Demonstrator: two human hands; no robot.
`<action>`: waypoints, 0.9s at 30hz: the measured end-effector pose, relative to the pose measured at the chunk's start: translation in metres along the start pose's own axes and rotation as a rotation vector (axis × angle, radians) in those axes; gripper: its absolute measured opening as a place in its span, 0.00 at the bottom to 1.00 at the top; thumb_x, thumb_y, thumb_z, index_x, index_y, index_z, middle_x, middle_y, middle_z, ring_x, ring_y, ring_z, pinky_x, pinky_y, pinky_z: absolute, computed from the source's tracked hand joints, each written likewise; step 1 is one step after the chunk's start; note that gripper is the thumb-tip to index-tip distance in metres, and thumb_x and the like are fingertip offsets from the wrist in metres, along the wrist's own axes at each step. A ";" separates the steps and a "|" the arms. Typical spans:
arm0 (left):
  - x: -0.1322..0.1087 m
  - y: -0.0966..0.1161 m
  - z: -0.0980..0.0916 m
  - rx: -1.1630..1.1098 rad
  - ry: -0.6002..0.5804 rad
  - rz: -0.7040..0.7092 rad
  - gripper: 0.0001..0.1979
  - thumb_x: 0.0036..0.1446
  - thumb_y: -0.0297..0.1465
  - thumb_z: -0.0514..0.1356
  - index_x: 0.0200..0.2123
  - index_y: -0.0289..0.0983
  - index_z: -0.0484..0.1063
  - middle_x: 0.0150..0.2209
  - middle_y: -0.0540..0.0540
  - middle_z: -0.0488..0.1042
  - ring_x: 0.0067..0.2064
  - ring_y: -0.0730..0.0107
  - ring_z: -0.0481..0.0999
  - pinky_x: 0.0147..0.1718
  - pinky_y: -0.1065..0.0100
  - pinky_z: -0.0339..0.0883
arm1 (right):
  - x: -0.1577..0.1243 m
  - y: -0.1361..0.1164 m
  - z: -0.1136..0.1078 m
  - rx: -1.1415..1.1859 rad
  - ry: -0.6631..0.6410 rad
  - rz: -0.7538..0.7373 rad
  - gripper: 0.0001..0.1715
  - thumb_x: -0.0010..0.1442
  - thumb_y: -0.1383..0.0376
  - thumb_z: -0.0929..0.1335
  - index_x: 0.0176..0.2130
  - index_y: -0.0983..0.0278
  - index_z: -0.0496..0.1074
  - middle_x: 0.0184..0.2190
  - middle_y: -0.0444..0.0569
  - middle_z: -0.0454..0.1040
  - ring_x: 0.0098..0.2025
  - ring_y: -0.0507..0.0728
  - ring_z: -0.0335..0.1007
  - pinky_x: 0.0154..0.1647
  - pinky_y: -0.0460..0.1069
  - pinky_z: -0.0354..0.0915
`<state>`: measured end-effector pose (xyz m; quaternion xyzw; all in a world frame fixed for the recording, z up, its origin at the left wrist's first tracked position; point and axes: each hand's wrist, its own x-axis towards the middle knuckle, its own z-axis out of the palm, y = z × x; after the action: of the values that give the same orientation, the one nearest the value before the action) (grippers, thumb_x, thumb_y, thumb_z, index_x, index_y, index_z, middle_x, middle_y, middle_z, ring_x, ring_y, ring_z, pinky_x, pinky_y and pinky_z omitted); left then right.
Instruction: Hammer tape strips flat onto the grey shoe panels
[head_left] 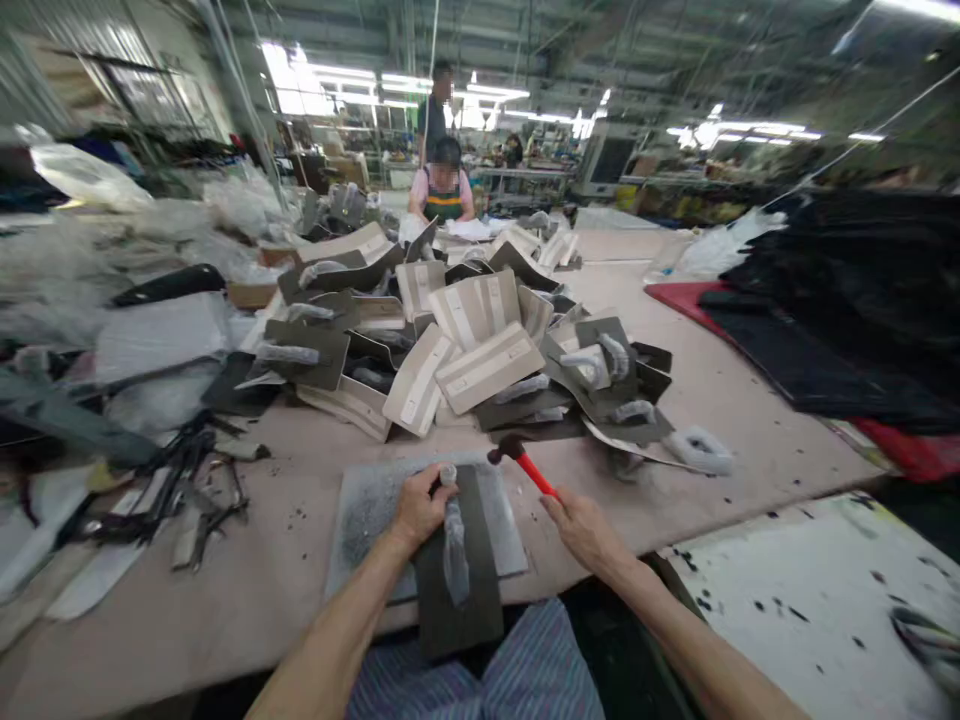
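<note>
Near the front edge of the table, my left hand (421, 508) is closed around the upper end of a plastic-wrapped handle (455, 560). That handle lies along a dark grey panel (480, 600), which rests partly on a flat grey slab (365, 510) and overhangs toward my lap. To the right, my right hand (581, 525) grips a hammer (536, 472) by its red handle. The dark hammer head is held up and apart from the panel, pointing left.
Beyond the slab rises a heap of beige and dark panels (480, 310) with wrapped handles. Assorted tools (202, 490) lie at left, plastic-wrapped pieces (161, 335) behind them. Folded black material (817, 310) is stacked at right. A person (444, 195) sits across the table.
</note>
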<state>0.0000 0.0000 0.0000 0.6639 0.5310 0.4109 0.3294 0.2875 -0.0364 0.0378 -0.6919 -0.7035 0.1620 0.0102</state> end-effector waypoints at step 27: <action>0.014 0.062 -0.062 -0.455 0.314 -0.150 0.12 0.45 0.33 0.69 0.33 0.34 0.76 0.29 0.50 0.78 0.31 0.71 0.76 0.32 0.72 0.69 | -0.025 -0.176 0.004 0.093 0.034 -0.169 0.29 0.65 0.52 0.65 0.58 0.66 0.62 0.36 0.55 0.79 0.39 0.64 0.78 0.36 0.52 0.64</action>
<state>-0.0276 0.0005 0.0847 0.4600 0.5171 0.5918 0.4132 0.1167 -0.0602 0.0823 -0.6315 -0.7508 0.1812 0.0678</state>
